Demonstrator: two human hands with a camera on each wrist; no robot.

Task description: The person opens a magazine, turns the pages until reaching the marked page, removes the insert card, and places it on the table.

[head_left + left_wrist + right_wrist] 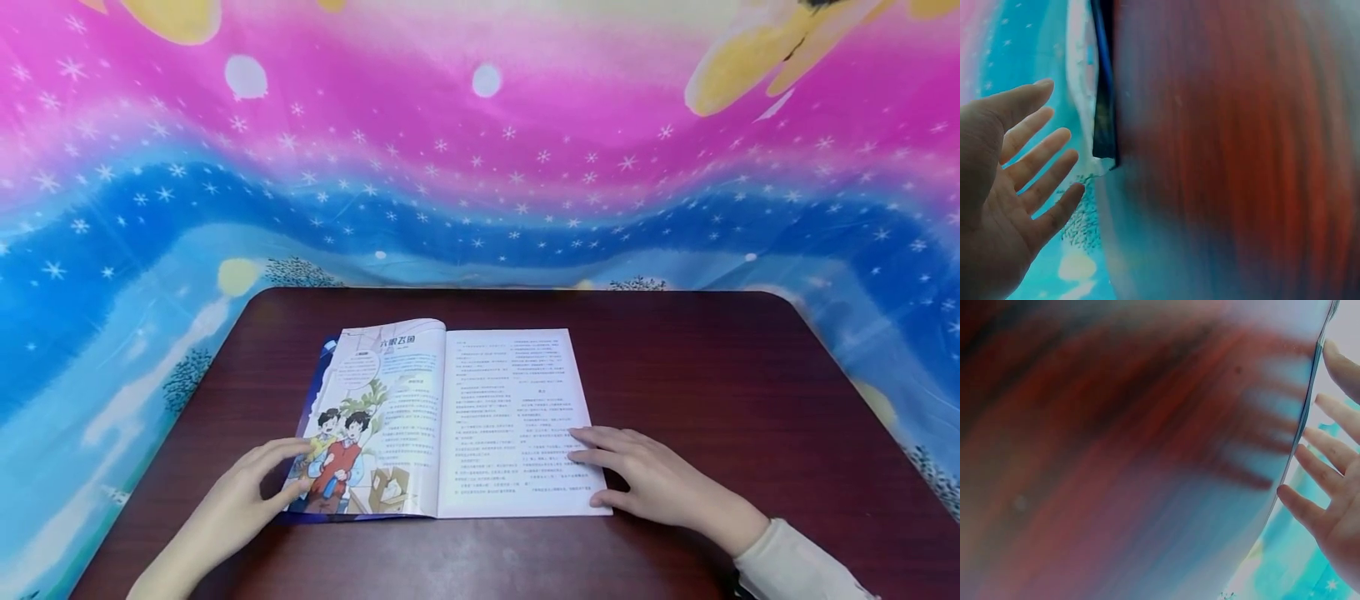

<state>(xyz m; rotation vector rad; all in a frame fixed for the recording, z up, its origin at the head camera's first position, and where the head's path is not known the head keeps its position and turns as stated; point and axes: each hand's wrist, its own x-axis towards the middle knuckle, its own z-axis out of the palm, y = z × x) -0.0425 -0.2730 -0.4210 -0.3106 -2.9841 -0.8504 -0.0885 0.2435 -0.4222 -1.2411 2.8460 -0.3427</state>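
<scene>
An open magazine (pixel 517 425) lies on the dark reddish-brown table (pixel 697 367). Its left page has a colour drawing (pixel 341 467) of two figures beside a plant; printed text in columns fills the right page. At the lower left edge is my left hand (pixel 238 496), thumb and fingers spread apart. The left wrist view shows that palm with loosely extended fingers (pixel 1044 150) beside the magazine's edge (pixel 1105 106), gripping nothing. My right hand (pixel 652 475) rests its spread fingertips along the right page's lower edge, and the right wrist view shows straight fingers (pixel 1325 469) against that edge.
Behind the table hangs a pink and blue cloth (pixel 480 192) with snowflakes and yellow shapes, reaching down both sides. A dark blue page or cover (pixel 321 379) sticks out under the magazine's left side. A light sleeve (pixel 802 567) covers the right forearm.
</scene>
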